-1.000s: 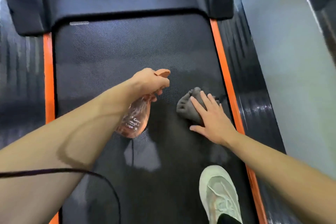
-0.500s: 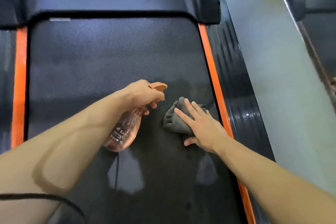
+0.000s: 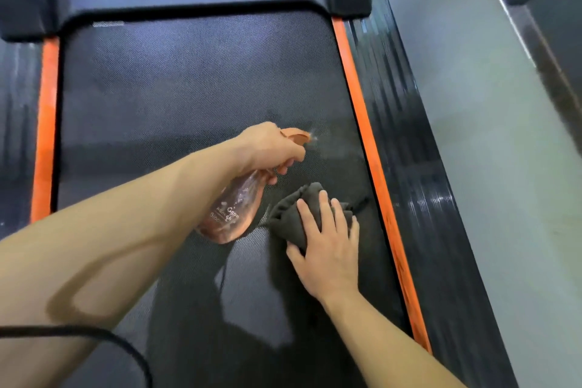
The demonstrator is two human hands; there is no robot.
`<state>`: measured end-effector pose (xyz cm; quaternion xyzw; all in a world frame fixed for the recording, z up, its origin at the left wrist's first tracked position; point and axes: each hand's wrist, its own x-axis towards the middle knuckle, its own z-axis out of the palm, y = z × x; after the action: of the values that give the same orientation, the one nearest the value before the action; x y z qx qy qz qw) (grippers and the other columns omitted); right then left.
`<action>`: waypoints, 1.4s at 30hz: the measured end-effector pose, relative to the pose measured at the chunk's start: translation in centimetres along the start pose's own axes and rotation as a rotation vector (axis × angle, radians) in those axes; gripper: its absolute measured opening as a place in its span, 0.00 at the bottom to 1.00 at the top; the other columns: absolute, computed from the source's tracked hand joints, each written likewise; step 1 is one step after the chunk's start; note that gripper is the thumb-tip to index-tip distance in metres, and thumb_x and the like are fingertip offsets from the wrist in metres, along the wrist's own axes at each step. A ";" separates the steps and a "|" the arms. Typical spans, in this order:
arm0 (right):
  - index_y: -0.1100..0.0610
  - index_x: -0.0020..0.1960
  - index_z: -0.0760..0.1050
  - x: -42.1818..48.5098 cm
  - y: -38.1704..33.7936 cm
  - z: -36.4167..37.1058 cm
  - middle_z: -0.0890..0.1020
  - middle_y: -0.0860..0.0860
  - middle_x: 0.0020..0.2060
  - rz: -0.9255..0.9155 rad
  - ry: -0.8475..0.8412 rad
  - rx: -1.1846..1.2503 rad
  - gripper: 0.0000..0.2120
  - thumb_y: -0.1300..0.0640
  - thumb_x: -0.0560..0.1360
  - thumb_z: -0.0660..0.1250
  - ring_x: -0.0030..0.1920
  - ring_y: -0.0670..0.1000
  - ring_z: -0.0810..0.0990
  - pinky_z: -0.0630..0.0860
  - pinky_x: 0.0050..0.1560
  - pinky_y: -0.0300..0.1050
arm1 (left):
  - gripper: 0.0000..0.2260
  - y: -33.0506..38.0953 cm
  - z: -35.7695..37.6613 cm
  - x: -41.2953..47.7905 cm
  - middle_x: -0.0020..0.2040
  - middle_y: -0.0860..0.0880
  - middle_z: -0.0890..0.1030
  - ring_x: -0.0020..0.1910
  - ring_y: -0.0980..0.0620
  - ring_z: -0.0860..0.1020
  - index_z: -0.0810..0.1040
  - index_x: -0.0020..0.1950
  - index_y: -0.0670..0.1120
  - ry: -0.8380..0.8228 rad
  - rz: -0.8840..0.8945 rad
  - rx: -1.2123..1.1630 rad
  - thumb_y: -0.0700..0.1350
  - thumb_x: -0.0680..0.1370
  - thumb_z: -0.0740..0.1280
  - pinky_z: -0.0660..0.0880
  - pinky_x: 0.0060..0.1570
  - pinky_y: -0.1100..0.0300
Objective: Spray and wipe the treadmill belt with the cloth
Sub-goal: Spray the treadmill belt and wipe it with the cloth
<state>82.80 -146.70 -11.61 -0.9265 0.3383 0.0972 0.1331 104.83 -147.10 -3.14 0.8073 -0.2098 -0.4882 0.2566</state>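
1. There was one black, textured treadmill belt [image 3: 189,88].
2. Two narrow orange strips bordered it: a left strip [image 3: 47,123] and a right strip [image 3: 362,123].
3. Two black ribbed side rails lay outside them: a left rail [image 3: 15,135] and a right rail [image 3: 409,167].
4. There was one translucent pink plastic spray bottle [image 3: 233,211] with an orange trigger head.
5. There was one crumpled dark grey cloth [image 3: 293,214].
6. Two bare hands were counted: a left hand [image 3: 267,148] and a right hand [image 3: 327,249].
7. There was one thin black cable [image 3: 63,329].
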 end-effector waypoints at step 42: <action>0.47 0.74 0.69 6.9 -2.1 1.3 0.67 0.56 0.77 -0.768 -0.033 -0.177 0.31 0.44 0.71 0.60 0.74 0.59 0.69 0.67 0.70 0.61 | 0.09 -14.1 -5.7 -9.2 0.38 0.49 0.84 0.23 0.48 0.80 0.83 0.42 0.41 0.329 -0.135 -0.109 0.46 0.77 0.72 0.73 0.25 0.66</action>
<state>89.24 -148.93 -14.37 -0.9918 -0.0450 0.0839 0.0850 107.18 -129.53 -3.35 0.8734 -0.0835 -0.3765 0.2974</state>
